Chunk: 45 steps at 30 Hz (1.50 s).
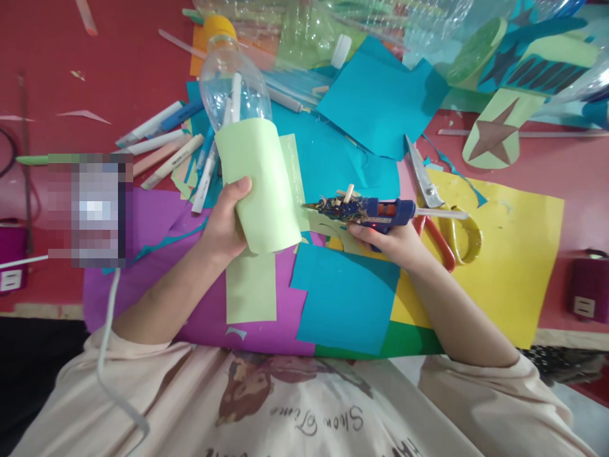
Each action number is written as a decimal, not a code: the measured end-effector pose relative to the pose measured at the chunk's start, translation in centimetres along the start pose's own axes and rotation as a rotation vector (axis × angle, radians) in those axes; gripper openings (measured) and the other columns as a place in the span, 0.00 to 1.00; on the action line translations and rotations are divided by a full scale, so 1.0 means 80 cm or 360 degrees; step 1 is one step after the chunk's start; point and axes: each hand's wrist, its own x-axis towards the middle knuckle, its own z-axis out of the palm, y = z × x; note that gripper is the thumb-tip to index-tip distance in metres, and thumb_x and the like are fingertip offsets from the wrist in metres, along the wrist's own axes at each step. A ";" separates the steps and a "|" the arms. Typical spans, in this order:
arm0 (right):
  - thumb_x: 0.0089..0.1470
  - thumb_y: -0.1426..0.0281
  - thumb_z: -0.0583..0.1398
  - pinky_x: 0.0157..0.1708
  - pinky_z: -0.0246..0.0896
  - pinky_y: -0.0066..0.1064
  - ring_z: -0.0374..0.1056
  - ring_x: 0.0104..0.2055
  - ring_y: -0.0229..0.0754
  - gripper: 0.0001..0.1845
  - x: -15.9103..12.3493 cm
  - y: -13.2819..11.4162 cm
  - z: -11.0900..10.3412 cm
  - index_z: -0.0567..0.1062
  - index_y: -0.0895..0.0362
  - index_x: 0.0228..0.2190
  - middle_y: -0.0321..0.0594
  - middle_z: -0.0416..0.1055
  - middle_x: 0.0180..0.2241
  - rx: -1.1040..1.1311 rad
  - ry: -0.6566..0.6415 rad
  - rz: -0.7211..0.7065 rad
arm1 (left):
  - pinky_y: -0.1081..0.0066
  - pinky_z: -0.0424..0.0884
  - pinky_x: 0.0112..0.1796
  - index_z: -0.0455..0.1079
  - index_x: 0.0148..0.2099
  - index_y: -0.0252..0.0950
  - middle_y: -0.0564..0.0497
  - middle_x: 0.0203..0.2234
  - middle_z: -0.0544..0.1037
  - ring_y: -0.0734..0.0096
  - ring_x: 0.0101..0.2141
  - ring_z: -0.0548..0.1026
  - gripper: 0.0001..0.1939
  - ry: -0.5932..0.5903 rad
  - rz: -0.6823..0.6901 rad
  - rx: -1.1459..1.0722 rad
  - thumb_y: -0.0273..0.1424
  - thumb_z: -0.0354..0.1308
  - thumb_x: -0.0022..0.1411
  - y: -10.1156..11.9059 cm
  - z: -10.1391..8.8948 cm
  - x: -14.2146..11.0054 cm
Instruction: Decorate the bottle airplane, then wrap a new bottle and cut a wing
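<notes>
While gripping the bottle (221,82) by its green paper (261,190) with the fingers of the left hand (226,219), over coloured sheets (290,317), clasps the glue gun (387,212) in the right hand (399,242), holding its nozzle (311,206) just beside the paper.

A broad, smooth, red-topped table (137,44) fills the background, its front edge (42,311) pale and worn. Soft light falls across it, while a pale grey patch (583,409), perhaps floor, shows at the lower right.
</notes>
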 end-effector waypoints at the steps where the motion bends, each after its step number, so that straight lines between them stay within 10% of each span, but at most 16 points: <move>1: 0.42 0.58 0.65 0.18 0.53 0.27 0.56 0.17 0.32 0.15 0.000 0.001 0.000 0.69 0.55 0.20 0.30 0.62 0.15 0.0005 0.0006 0.0002 | 0.70 0.75 0.31 0.72 0.39 0.41 0.55 0.31 0.79 0.67 0.33 0.78 0.15 0.0004 0.0003 -0.0002 0.42 0.64 0.49 0.000 0.000 0.000; 23: 0.39 0.61 0.65 0.21 0.59 0.27 0.60 0.22 0.35 0.11 -0.002 0.004 0.001 0.75 0.56 0.24 0.35 0.70 0.21 0.0007 0.0003 0.0030 | 0.68 0.75 0.34 0.72 0.38 0.43 0.61 0.29 0.81 0.57 0.47 0.74 0.20 0.0150 0.0002 -0.0086 0.41 0.70 0.40 0.013 0.012 -0.004; 32: 0.43 0.62 0.64 0.22 0.62 0.27 0.64 0.23 0.37 0.09 -0.003 0.009 0.001 0.77 0.56 0.25 0.35 0.72 0.20 -0.0062 -0.0053 -0.0084 | 0.76 0.74 0.30 0.72 0.36 0.39 0.62 0.29 0.81 0.73 0.32 0.76 0.17 0.0041 0.0154 -0.0203 0.38 0.70 0.45 0.011 0.008 0.000; 45: 0.43 0.63 0.64 0.21 0.61 0.26 0.62 0.22 0.35 0.12 -0.003 0.016 0.000 0.79 0.58 0.29 0.35 0.71 0.20 -0.0098 -0.0069 -0.0141 | 0.71 0.75 0.32 0.73 0.39 0.38 0.56 0.29 0.80 0.69 0.31 0.76 0.12 0.0168 0.0223 -0.0197 0.36 0.61 0.52 0.008 0.004 0.007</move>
